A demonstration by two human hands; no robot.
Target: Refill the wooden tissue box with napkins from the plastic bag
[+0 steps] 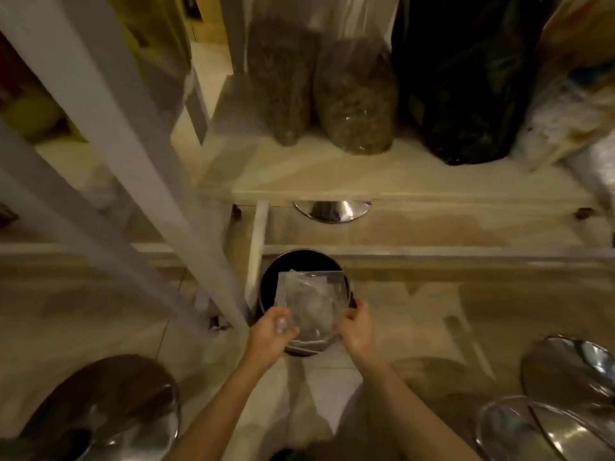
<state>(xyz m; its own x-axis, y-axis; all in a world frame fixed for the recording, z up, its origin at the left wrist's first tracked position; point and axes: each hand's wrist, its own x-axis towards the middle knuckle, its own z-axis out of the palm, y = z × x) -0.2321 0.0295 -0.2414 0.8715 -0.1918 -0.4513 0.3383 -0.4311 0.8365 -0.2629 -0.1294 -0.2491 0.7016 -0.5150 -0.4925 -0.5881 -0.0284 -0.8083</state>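
— Holding the clear plastic bag [307,302] by its near corners, are you? Tell me how your grip sits.

— Look at your left hand [271,334]: the fingers are curled closed on the bag's near left corner, pinching the film. Your right hand [356,329] is closed on the near right edge, fingertips tucked over the plastic. Both forearms reach forward from the bottom of the view, bare.

— And where is the bag itself?

— You hold it stretched flat between your hands, directly above a round black bin [266,287] that stands on the floor. The bag covers most of the bin's opening; the dark rim shows around its far and left sides. The film looks crumpled and glossy, and whether napkins remain inside it is too blurred to tell.

— What lies around the bin?

— Just to its left runs a pale slanted post [133,154], blurred. Beyond the bin is a light wooden ledge, and above that a shelf [382,181] carrying two clear sacks of brownish grain [356,104], a black sack [466,78] to their right, and a printed white package [565,104] at the far right edge. A shiny metal bowl rim [332,211] peeks out below the shelf's front edge.

— Anything nearer to you?

— Shiny metal lids [572,371] lie at your lower right, and a dark rounded metal vessel [109,410] sits at your lower left. The wooden tissue box does not show in this view
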